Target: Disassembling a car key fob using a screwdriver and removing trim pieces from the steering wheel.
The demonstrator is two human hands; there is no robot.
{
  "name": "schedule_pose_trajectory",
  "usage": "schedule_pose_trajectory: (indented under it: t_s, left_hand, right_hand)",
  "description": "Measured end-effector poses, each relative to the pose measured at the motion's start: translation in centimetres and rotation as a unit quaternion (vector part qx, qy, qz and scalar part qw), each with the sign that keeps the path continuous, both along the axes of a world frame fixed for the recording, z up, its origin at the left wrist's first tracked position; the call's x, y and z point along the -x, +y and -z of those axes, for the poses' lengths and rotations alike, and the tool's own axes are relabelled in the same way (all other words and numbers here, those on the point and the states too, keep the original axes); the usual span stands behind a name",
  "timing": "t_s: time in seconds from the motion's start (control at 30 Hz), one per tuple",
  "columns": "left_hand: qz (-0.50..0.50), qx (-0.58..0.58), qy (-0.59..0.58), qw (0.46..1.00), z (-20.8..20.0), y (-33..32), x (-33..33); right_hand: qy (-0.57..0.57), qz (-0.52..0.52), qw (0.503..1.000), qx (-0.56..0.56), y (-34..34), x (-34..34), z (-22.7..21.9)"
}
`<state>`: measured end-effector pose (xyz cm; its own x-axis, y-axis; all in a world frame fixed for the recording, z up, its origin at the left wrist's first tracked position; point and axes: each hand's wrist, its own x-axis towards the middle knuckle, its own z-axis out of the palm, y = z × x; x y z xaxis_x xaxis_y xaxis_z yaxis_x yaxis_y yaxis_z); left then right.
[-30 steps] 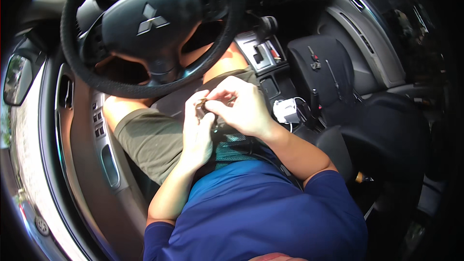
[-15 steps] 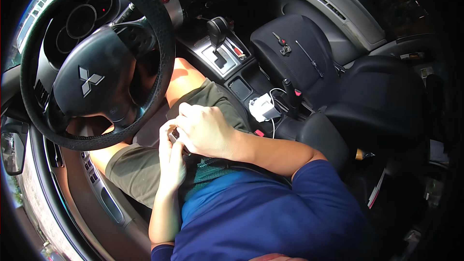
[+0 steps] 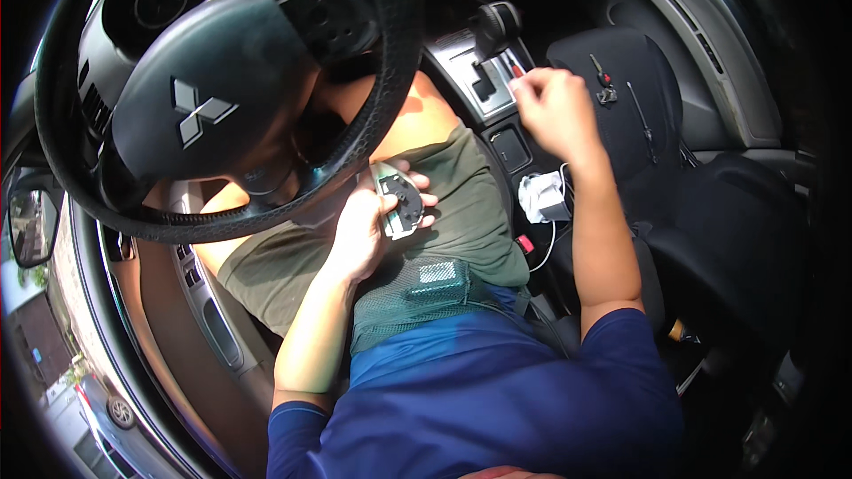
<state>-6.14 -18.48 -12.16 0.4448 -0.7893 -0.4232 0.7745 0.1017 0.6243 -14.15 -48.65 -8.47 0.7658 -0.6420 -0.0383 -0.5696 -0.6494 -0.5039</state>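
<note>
My left hand [image 3: 359, 222] is closed around a small opened device [image 3: 404, 200] with a pale casing, a black inner face and a strip of green. It is held above my lap, thumb on its near side, fingers behind it. My right hand [image 3: 561, 111] is stretched out to the centre console, fingers pinched at a slim red-handled tool [image 3: 516, 69] beside the gear lever [image 3: 495, 28]. Most of that tool is hidden by the fingers. Under my left hand, dark mesh [image 3: 408, 293] lies across my waist with a light patterned rectangle in it.
The steering wheel [image 3: 404, 62] rises close in front of my left hand. A white crumpled bundle [image 3: 540, 195] with a cable sits by the handbrake. On the passenger seat [image 3: 652, 62] lie keys [image 3: 605, 80] and a thin dark rod [image 3: 641, 120]. The door panel [image 3: 169, 319] is on my left.
My hands have parted: the right one has left the device and reached forward and right to the console. My left hand keeps the device, now turned face up. The view has shifted.
</note>
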Motion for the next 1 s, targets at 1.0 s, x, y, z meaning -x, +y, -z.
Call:
schedule_pose_trajectory:
  t_s: [1.0]
  left_hand:
    - [-0.026, 0.025, 0.075, 0.997, 0.3, 0.9, 1.0]
  right_hand:
    - [0.107, 0.057, 0.991, 0.06, -12.2, -3.0, 10.9]
